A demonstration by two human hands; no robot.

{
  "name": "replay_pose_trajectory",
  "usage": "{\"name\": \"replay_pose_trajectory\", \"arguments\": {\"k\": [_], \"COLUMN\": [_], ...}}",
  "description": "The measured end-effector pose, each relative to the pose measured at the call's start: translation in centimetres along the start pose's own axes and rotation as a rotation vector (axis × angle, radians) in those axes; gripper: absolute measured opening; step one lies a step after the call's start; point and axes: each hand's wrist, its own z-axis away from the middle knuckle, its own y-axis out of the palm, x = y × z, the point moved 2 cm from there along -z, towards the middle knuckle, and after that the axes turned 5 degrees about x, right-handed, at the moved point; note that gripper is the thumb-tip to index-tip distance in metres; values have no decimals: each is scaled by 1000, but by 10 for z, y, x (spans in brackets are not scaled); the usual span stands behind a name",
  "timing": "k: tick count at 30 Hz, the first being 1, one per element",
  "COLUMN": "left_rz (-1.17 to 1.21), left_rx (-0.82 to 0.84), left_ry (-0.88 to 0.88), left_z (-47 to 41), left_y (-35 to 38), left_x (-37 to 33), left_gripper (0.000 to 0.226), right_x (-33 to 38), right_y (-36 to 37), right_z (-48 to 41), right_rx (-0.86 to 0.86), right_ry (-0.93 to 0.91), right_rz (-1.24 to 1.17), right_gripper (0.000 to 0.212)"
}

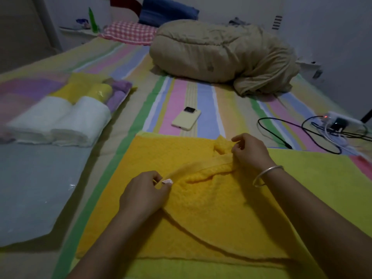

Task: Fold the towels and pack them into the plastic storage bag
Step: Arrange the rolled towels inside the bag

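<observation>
On the striped bed sheet point(181, 93), a golden-yellow towel point(211, 214) lies spread over a lime-green towel point(322, 178), right in front of the person. The left hand point(145, 194) has its fingers curled, pinching the golden-yellow towel's hem at a small white label point(167, 181), too small to read. The right hand point(249, 152), with a silver bangle point(267, 175) on its wrist, grips the same hem where it bunches into a ridge. To the left lies a clear plastic storage bag point(40, 188) with rolled white towels point(66, 119), yellow and purple ones inside. A phone in a pale yellow case point(186, 119), a beige duvet point(221, 55) and a power strip point(342, 118) with cables lie beyond.
</observation>
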Motion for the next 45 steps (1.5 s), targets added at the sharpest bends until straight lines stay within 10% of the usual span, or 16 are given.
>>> {"name": "replay_pose_trajectory", "arguments": {"k": [6, 17, 28, 45], "left_rz": [15, 84, 161, -78], "left_rx": [-42, -174, -132, -210], "left_ry": [73, 205, 205, 6], "left_z": [8, 38, 74, 80], "left_y": [1, -19, -37, -56], "left_x": [9, 7, 64, 79], "left_gripper": [30, 15, 34, 38], "right_x": [2, 64, 201, 229], "right_y": [0, -10, 116, 166], "right_z": [3, 3, -46, -36], "right_rx": [249, -241, 151, 177], "right_ry": [161, -126, -294, -355], "right_rz": [423, 68, -77, -151], "right_gripper": [44, 20, 31, 38]}}
